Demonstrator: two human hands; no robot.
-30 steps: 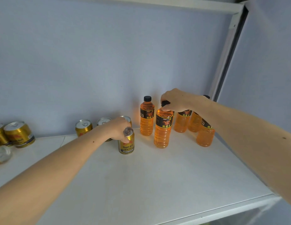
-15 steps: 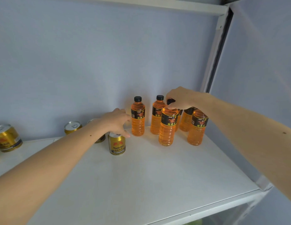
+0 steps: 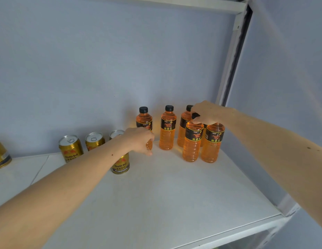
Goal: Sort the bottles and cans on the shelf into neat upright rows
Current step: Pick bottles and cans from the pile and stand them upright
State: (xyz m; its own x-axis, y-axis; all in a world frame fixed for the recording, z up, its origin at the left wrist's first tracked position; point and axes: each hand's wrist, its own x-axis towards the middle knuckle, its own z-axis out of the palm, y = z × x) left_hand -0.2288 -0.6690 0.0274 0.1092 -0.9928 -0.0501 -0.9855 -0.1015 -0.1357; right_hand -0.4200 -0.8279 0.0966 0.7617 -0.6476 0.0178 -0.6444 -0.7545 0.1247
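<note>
Head view: my right hand (image 3: 207,112) is curled over the black cap of a clear plastic bottle of orange drink (image 3: 192,141), gripping its top as it stands upright on the white shelf (image 3: 165,194), just beside another bottle. My left hand (image 3: 139,140) hangs with loosely bent fingers in front of the leftmost orange bottle (image 3: 144,123); I cannot tell whether it touches it. A gold metal can (image 3: 120,163) stands under my left wrist.

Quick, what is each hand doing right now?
Left hand: holding nothing, fingers loosely curled by the leftmost bottle.
Right hand: grips the front bottle by its cap.
</note>
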